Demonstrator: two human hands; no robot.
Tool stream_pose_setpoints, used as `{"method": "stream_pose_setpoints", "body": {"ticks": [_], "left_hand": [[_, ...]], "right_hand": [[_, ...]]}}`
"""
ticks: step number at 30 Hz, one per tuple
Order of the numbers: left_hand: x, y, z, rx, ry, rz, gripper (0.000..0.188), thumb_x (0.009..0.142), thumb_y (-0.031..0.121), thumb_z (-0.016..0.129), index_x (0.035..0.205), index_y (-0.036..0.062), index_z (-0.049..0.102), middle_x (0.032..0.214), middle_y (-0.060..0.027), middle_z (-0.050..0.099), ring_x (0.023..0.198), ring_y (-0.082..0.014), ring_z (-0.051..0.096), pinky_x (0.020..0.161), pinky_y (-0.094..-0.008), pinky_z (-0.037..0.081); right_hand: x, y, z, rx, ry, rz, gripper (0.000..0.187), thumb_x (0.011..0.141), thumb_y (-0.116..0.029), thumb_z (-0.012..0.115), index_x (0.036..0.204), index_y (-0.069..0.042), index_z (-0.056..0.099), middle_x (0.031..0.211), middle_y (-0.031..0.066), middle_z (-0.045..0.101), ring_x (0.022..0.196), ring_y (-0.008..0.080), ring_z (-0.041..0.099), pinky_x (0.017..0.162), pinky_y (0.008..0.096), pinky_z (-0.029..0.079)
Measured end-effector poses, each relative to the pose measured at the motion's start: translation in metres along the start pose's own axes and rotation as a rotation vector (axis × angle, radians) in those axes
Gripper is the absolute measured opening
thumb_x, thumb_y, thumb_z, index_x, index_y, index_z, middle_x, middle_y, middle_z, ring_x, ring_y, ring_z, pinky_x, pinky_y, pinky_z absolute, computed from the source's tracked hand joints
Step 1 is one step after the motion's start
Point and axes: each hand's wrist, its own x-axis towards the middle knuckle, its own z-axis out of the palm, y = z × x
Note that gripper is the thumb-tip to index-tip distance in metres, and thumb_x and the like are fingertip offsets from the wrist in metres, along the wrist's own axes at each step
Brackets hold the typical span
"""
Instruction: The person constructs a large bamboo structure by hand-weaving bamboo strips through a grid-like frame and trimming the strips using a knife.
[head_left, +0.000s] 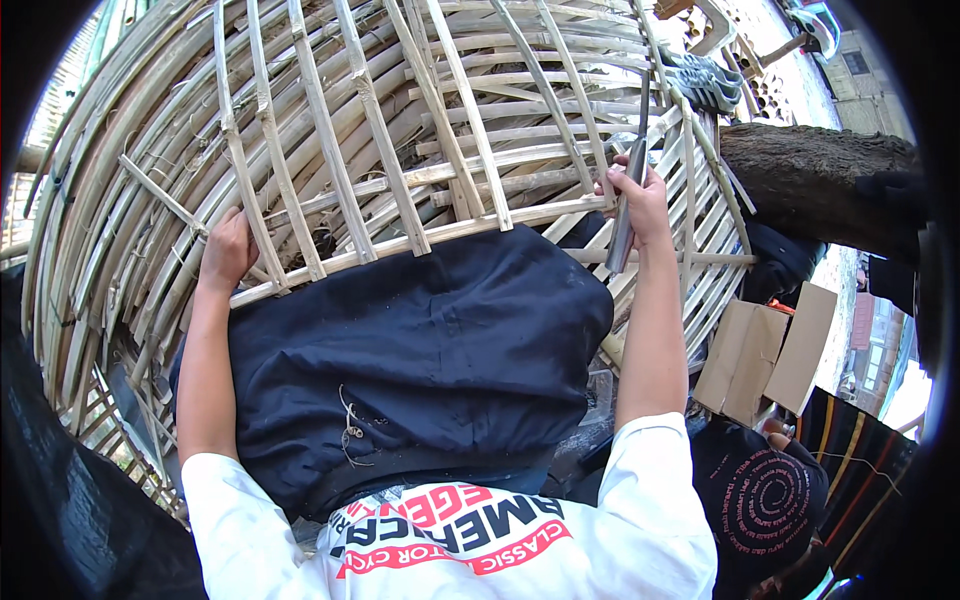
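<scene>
A lattice panel of pale bamboo slats (352, 62) lies in front of me, its near rail (385, 250) resting at the edge of the dark cloth (420, 340) over my lap. My left hand (229, 250) is closed around the outermost slat near the panel's left corner. At the right corner, my right hand (643, 203) grips a long knife (641, 125) with a grey metal handle, its narrow dark blade pointing away from me. The fingers of that hand also touch the panel's corner, partly hidden behind the handle.
Curved bamboo strips (110, 190) are piled under and left of the panel. To the right are another bamboo lattice (715, 275), a thick log (800, 165), shoes (705, 85) and a cardboard box (742, 360). A person in a black cap (765, 495) is close at lower right.
</scene>
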Motion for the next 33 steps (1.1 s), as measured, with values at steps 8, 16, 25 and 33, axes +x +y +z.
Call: {"method": "stream_pose_setpoints", "body": {"ticks": [8,16,25,33], "left_hand": [[-0.001,-0.001,-0.005,-0.031,-0.055,-0.021,0.025,0.084,0.013,0.061,0.099,-0.0054,0.054,0.080,-0.0193,0.058,0.081,-0.0377,0.055,0.075,-0.0451,0.049],[-0.014,-0.021,0.012,-0.043,-0.045,0.002,0.030,0.078,0.009,0.062,0.103,-0.0066,0.054,0.084,-0.0208,0.059,0.085,-0.0383,0.056,0.077,-0.0443,0.049],[-0.004,-0.002,-0.007,0.006,-0.129,-0.124,0.036,0.072,0.010,0.070,0.104,-0.0021,0.057,0.097,-0.0178,0.060,0.099,-0.0367,0.054,0.090,-0.0451,0.045],[-0.001,0.024,-0.059,0.184,0.070,-0.333,0.033,0.076,0.013,0.072,0.106,0.0084,0.059,0.112,-0.0117,0.055,0.114,-0.0314,0.051,0.097,-0.0435,0.039]], "right_hand": [[0.008,-0.006,0.006,-0.093,-0.163,0.132,0.045,0.082,-0.020,0.073,0.119,0.001,0.058,0.075,0.0047,0.063,0.061,0.0137,0.065,0.047,0.0249,0.051],[0.019,0.001,0.003,-0.084,-0.288,0.136,0.033,0.078,-0.018,0.075,0.103,0.001,0.063,0.079,0.0073,0.067,0.063,0.0138,0.066,0.054,0.0268,0.053],[0.025,0.010,0.006,0.010,-0.343,0.117,0.035,0.077,-0.014,0.074,0.105,0.002,0.060,0.083,0.0120,0.069,0.069,0.0176,0.069,0.062,0.0293,0.056],[0.013,0.010,0.017,0.096,-0.349,0.108,0.039,0.077,-0.010,0.074,0.109,0.001,0.056,0.081,0.0137,0.069,0.068,0.0184,0.068,0.068,0.0323,0.059]]}}
